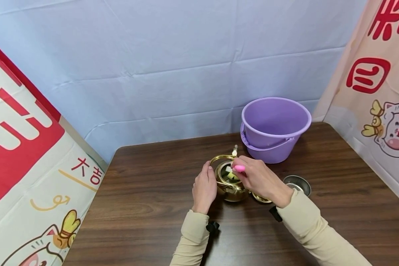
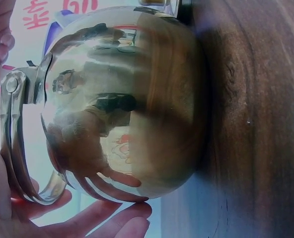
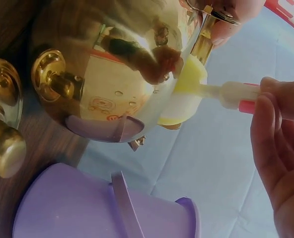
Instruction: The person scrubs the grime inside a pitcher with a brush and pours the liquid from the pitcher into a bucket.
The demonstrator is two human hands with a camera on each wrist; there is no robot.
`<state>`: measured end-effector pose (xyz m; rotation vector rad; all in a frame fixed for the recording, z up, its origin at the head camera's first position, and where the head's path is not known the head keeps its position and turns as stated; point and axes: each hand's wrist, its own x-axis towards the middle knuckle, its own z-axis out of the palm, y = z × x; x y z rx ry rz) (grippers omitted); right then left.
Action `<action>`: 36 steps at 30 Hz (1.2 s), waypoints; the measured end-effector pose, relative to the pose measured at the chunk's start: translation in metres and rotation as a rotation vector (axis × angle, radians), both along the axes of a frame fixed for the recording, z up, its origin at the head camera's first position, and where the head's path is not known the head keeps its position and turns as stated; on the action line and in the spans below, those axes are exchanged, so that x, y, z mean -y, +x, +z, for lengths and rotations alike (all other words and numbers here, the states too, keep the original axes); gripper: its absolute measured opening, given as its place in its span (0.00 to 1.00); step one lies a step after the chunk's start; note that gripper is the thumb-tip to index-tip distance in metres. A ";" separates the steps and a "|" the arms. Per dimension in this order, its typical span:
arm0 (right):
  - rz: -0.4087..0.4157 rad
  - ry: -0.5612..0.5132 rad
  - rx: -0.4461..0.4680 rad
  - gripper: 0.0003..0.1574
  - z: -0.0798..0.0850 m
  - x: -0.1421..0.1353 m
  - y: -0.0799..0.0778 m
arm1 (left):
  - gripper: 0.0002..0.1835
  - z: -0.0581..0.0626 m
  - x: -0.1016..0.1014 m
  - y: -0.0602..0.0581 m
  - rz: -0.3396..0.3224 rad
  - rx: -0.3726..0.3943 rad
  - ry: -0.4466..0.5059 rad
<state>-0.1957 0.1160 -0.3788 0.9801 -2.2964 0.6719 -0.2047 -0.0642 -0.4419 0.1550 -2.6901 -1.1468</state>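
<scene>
A shiny gold kettle [image 1: 231, 190] with its top uncovered stands on the table. My left hand [image 1: 204, 186] holds it by the arched handle [image 2: 18, 134], thumb on one side and fingers on the other. In my right hand [image 1: 257, 179] is a sponge brush, its pink and white handle [image 3: 239, 95] pinched between thumb and fingers. The yellow and white sponge head [image 3: 189, 91] sits in the kettle's mouth, its lower part hidden inside. Water drops dot the kettle's wall in the right wrist view. A gold lid [image 1: 262, 200] lies beside the kettle, partly covered by my right forearm.
Behind the kettle, toward the right, stands a purple bucket [image 1: 274, 147] with its bail hanging down. A round metal strainer-like dish [image 1: 299, 184] lies right of my right wrist. The brown wooden table [image 1: 146, 199] meets a pale blue cloth backdrop [image 1: 173, 74] at its far edge.
</scene>
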 end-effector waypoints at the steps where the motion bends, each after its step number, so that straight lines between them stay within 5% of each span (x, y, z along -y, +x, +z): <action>1: 0.001 0.002 -0.001 0.13 0.000 0.000 0.000 | 0.24 0.000 0.000 0.000 -0.001 0.000 0.000; 26: 0.040 -0.161 -0.057 0.17 -0.018 -0.006 -0.005 | 0.24 0.000 0.000 0.001 -0.020 0.004 0.000; 36: 0.080 -0.242 -0.029 0.06 -0.024 -0.006 -0.006 | 0.24 0.001 0.000 0.000 -0.018 -0.001 0.008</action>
